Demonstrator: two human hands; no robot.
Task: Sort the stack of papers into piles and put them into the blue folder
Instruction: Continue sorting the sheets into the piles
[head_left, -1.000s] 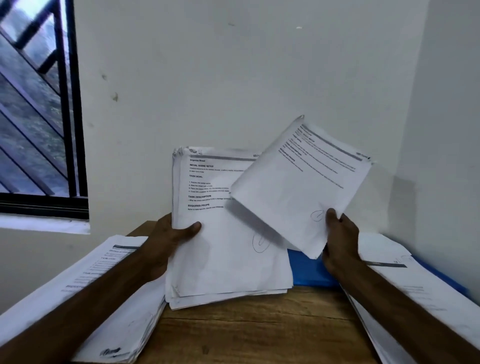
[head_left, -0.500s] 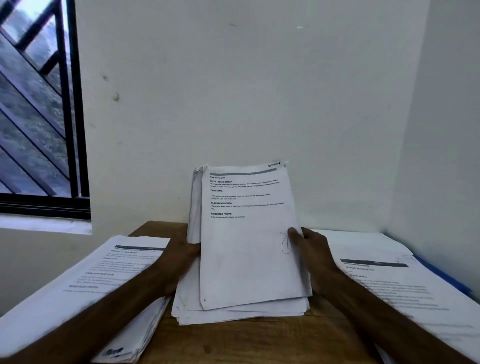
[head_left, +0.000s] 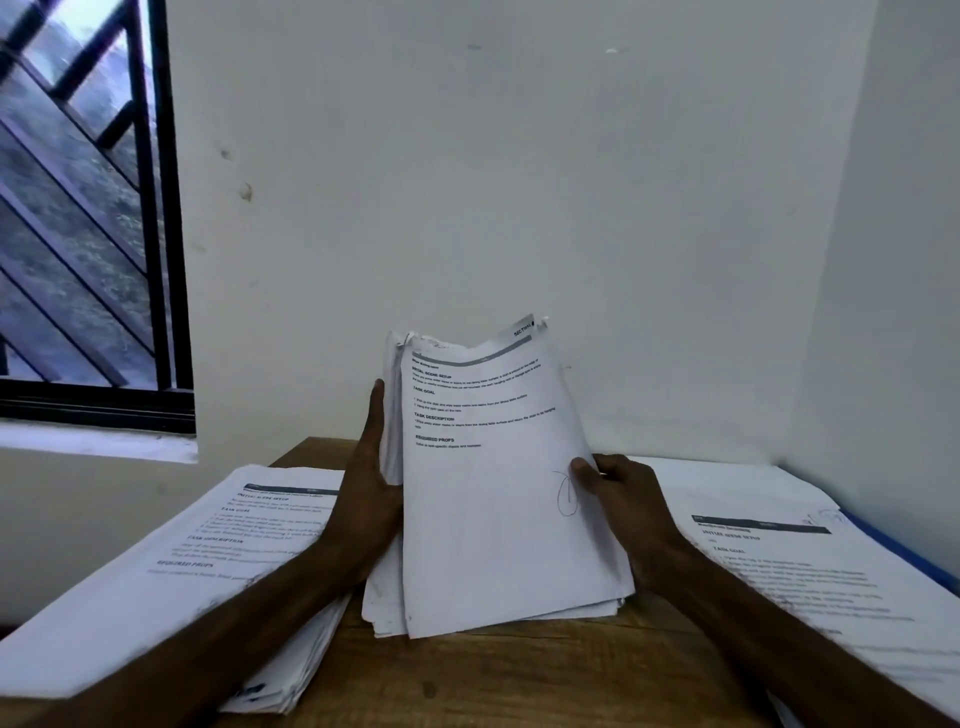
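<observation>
Matt white paper stack (head_left: 498, 519); wood-grain table (head_left: 519, 680); blue folder (head_left: 904, 551).

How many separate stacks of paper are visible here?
3. The left pile lies on the table; the middle stack stands upright between the left hand and right hand; the right pile lies over the blue folder. None seems hidden.

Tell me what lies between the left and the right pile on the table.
In the head view: the stack of papers, standing on the table, left hand against its left edge, right hand pinching its right edge.
</observation>
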